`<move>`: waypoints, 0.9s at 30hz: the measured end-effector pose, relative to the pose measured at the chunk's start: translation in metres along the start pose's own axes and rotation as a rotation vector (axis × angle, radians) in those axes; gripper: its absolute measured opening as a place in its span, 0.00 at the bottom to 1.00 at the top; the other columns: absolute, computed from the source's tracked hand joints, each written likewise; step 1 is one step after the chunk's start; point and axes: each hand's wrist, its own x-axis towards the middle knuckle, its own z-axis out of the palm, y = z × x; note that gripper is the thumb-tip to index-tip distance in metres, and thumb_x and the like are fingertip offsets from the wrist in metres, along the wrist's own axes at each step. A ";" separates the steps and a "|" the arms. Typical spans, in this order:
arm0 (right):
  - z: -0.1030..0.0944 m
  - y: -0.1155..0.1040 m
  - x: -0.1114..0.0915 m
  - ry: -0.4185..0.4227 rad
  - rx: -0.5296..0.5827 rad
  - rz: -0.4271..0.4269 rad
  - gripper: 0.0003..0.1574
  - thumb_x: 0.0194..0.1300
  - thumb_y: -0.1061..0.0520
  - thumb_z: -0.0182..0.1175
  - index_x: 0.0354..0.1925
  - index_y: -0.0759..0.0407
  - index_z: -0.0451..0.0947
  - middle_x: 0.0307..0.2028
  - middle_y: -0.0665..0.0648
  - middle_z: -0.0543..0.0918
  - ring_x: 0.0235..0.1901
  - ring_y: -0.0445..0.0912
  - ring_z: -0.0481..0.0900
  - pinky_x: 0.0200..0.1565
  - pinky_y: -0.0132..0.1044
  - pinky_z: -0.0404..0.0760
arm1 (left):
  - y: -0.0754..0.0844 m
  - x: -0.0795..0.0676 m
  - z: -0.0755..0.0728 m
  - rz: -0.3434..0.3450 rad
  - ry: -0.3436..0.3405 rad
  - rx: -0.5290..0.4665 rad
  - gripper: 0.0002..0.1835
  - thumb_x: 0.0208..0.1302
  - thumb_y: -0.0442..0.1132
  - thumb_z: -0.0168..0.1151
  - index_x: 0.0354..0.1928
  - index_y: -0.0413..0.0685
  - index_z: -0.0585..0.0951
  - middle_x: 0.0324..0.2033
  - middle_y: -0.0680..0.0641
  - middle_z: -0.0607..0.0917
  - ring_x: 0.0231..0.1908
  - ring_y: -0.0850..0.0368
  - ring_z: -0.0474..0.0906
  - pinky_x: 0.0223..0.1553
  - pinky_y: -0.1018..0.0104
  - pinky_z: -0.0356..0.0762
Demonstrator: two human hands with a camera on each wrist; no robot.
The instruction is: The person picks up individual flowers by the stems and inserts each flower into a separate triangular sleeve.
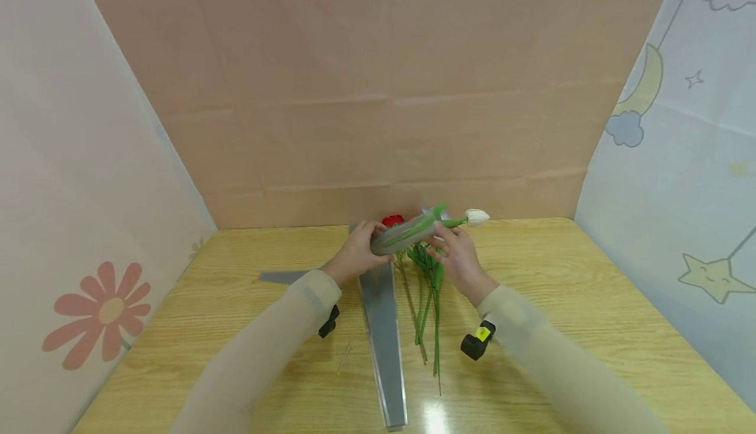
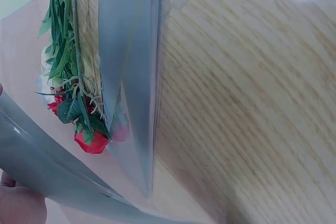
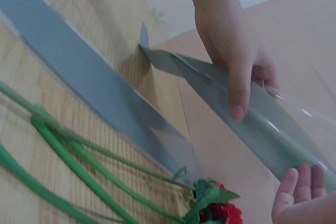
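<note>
My left hand grips a grey, see-through flower sleeve, thumb on the near side in the right wrist view. A white tulip with green leaves lies along the sleeve, its bloom sticking out past the right end. Fingers of my right hand touch the sleeve near its wide end, spread and fairly straight. Below, several green flower stems lie on the table with a red rose at their far end. The tulip's lower stem is hard to make out through the sleeve.
A second flat grey sleeve lies lengthwise on the wooden table, left of the stems. A grey tapered strip shows left of my left wrist. A pink backdrop stands behind, with patterned cloths at both sides.
</note>
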 end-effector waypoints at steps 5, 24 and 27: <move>0.008 0.003 -0.002 0.031 -0.005 -0.042 0.35 0.73 0.56 0.53 0.67 0.64 0.47 0.56 0.57 0.71 0.47 0.40 0.77 0.65 0.49 0.66 | -0.001 0.000 -0.001 0.011 0.010 0.004 0.32 0.55 0.42 0.73 0.60 0.45 0.70 0.55 0.44 0.71 0.53 0.48 0.73 0.58 0.51 0.72; 0.012 0.014 0.010 0.090 0.084 -0.129 0.20 0.71 0.66 0.52 0.54 0.58 0.54 0.37 0.45 0.77 0.35 0.37 0.77 0.45 0.30 0.78 | -0.010 0.003 -0.007 0.045 0.039 -0.057 0.14 0.77 0.43 0.44 0.52 0.46 0.76 0.47 0.46 0.77 0.46 0.54 0.73 0.51 0.57 0.74; 0.012 0.014 0.010 0.078 0.070 -0.140 0.20 0.72 0.66 0.51 0.55 0.59 0.54 0.36 0.44 0.77 0.34 0.37 0.76 0.44 0.30 0.78 | -0.012 0.005 -0.007 0.039 0.038 -0.014 0.10 0.75 0.39 0.49 0.49 0.46 0.77 0.44 0.47 0.77 0.43 0.55 0.74 0.49 0.60 0.76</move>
